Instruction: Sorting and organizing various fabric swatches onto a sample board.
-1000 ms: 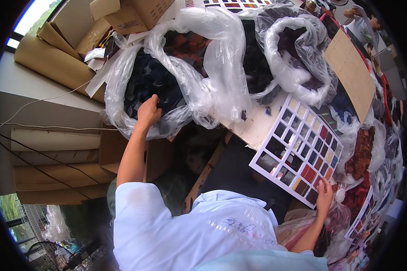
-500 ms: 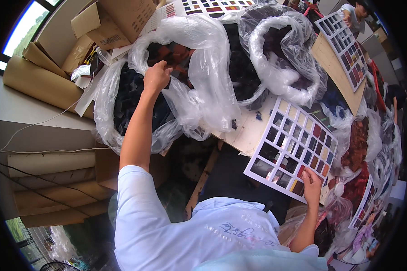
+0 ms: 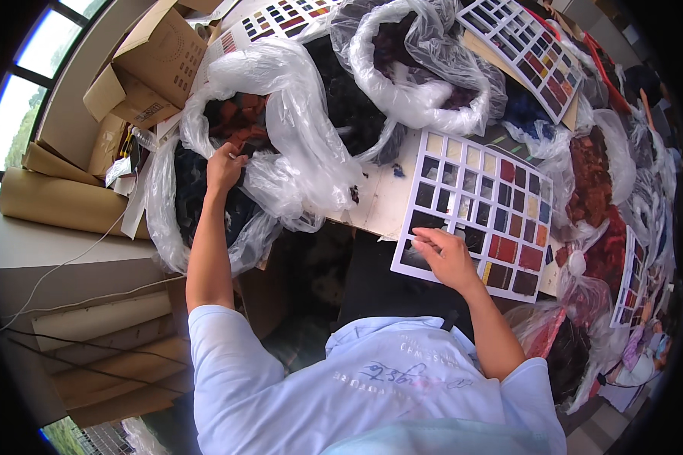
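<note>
My loosely open right hand has shifted over the lower-left windows of the white gridded swatch card at the pale table's edge, bringing work there; left of the card, my left hand pinches a small dark flat piece.

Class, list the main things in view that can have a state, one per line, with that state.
Left hand: closed on a dark piece
Near swatch card: face up
Right hand: loosely curled over that card; grip unclear
Bag of rust-coloured pieces: open, rim bunched
Cardboard box: flap open
Brown sheet: rolled up
</note>
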Motion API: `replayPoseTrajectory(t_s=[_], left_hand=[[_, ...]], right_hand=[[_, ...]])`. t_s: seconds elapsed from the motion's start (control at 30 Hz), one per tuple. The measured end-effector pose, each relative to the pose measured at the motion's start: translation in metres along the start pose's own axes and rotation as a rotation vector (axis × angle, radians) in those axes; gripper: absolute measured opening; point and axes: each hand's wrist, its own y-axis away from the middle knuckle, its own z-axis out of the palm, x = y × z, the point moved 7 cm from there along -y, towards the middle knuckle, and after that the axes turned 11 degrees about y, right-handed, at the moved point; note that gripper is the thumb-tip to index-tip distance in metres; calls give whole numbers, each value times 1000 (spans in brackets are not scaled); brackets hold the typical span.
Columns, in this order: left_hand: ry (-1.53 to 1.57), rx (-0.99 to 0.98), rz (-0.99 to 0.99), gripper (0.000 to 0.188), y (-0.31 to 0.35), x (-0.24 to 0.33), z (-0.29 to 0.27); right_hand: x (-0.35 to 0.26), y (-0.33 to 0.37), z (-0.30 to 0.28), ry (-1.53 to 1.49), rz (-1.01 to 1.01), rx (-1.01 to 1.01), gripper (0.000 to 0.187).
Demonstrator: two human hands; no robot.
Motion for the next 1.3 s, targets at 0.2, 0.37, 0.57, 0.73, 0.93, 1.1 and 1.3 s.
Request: replayPoseTrajectory(t_s=[0.2, 0.37, 0.57, 0.73, 0.93, 1.1, 1.3], left_hand=[[322, 2, 239, 8, 98, 201, 8], [450, -386, 695, 20, 189, 302, 86], [595, -570, 395, 19, 199, 316, 138], [1381, -607, -849, 30, 182, 236, 164], [1303, -708, -664, 20, 177, 274, 172], [1084, -673, -109, 12, 121, 363, 196], [567, -240, 789, 13, 91, 457, 230]], right_hand=[[-10, -22, 40, -497, 149, -90, 47], [18, -19, 41, -1058, 497, -122, 29], [95, 33, -3, -973, 549, 73, 27], [149, 54, -60, -1017, 609, 324, 32], [168, 22, -110, -881, 524, 395, 22], [178, -37, -144, -658, 489, 475, 19], [207, -96, -146, 12, 532, 506, 37]])
